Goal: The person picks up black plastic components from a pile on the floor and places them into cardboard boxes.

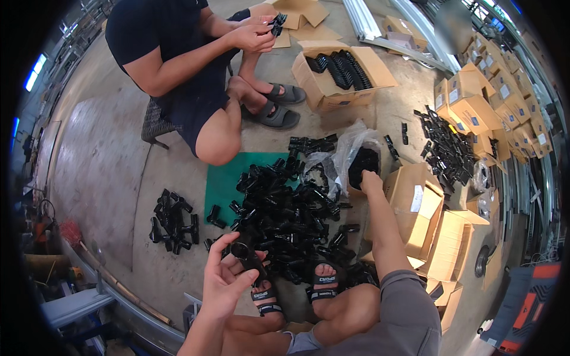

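Note:
Held up in my left hand (pixel 222 279) is a black tubular pipe fitting (pixel 244 252), its round open end showing between thumb and fingers. My right hand (pixel 371 183) reaches to a box lined with a clear plastic bag (pixel 351 148). Small black parts (pixel 363 163) fill that bag, and my curled fingers are at their near edge; what they grip is hidden. Between my feet and the bag spreads a large pile of glossy black fittings (pixel 276 207), partly on a green mat (pixel 222 178). A smaller heap of fittings (pixel 174 222) lies to the left.
Across from me a seated person (pixel 178 77) handles a black part (pixel 277 24) with both hands. An open carton (pixel 341 98) holds rows of black parts. Cartons (pixel 415 196) stand at my right, beyond them another heap of black parts (pixel 448 145). A broom (pixel 113 276) lies left.

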Demonstrator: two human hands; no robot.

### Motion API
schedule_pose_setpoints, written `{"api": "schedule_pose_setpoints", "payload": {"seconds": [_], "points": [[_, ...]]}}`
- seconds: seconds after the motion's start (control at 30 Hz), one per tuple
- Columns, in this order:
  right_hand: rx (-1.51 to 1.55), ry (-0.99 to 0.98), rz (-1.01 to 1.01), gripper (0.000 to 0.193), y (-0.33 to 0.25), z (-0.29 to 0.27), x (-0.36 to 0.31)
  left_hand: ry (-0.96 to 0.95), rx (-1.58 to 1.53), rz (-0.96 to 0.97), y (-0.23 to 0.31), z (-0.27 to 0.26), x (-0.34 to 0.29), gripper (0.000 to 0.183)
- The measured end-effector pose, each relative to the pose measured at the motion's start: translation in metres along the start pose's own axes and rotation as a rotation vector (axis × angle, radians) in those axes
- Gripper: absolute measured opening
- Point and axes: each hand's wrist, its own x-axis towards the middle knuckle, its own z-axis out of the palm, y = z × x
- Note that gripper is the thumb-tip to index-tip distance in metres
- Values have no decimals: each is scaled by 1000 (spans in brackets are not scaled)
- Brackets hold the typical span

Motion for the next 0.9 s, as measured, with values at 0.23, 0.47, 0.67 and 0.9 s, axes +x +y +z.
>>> {"api": "schedule_pose_setpoints", "payload": {"seconds": [0.23,0.47,0.67,0.9], "points": [[21,-52,81,29,5,14,11,-65,393,-8,-3,3,27,63],[10,-57,-1,23,19,24,17,-131,583,33,2,7,22,61],[34,-108,-58,19,22,26,18,-48,860,233,0,2,18,64],[25,-14,24,20,8,18,3,-80,988,335,0,-7,20,66]]}}
